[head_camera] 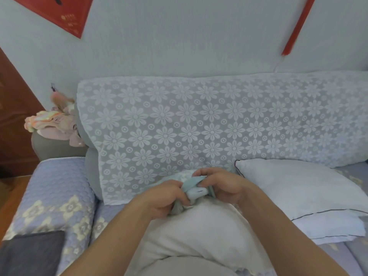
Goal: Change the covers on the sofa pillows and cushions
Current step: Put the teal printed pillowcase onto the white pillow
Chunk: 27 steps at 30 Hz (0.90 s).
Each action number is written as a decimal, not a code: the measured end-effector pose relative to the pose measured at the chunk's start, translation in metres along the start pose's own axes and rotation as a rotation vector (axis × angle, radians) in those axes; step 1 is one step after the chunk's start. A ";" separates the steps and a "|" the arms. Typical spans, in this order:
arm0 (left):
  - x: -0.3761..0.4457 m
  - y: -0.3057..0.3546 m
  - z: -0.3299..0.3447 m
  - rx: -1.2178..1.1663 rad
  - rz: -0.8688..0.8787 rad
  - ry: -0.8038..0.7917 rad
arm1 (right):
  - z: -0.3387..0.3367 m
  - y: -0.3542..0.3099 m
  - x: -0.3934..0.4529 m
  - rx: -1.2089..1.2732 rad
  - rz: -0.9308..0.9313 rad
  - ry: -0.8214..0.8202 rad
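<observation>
From my feed, both hands meet over the bare cream pillow insert [199, 236] at bottom centre, which lies toward me on the sofa seat. My left hand [169, 198] is curled round a bunched light-teal pillow cover [194, 189] at the insert's far end; my right hand [221, 186] pinches the same fabric from the other side, fingers bent over its folded edge. The two hands nearly touch.

Just right of them a pale blue pillow [294, 192] with dark piping leans against the lace-covered backrest [199, 124], its near edge overhanging the seat. On the left, the quilted lilac armrest cover [55, 196] borders the seat, with a dark grey cloth [31, 253] at its near corner.

A heap of pink clothes [55, 122] sits on the grey arm behind. The red wall hanging [59, 10] carries gold print, too blurred to read.
</observation>
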<state>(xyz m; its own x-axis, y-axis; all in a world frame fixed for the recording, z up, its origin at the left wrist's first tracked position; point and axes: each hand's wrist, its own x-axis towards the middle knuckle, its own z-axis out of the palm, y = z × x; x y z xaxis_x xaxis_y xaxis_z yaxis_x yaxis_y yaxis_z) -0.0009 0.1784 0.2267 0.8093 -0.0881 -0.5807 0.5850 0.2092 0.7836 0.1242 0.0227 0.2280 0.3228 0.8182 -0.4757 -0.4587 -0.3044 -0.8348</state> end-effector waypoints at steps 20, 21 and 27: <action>-0.011 0.025 0.020 -0.275 -0.004 0.087 | 0.022 0.044 -0.075 -0.034 -0.225 0.379; -0.013 0.028 0.016 -0.257 0.003 0.076 | 0.028 0.048 -0.069 -0.152 -0.272 0.394; -0.022 0.021 0.012 0.094 0.167 0.075 | 0.060 0.056 -0.019 -0.691 -0.300 0.858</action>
<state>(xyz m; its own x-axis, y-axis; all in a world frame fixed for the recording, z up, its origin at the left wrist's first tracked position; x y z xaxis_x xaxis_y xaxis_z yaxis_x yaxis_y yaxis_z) -0.0053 0.1727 0.2587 0.8914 0.0135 -0.4530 0.4481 0.1225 0.8855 0.0426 0.0192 0.2069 0.9238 0.3806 -0.0418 0.2002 -0.5732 -0.7946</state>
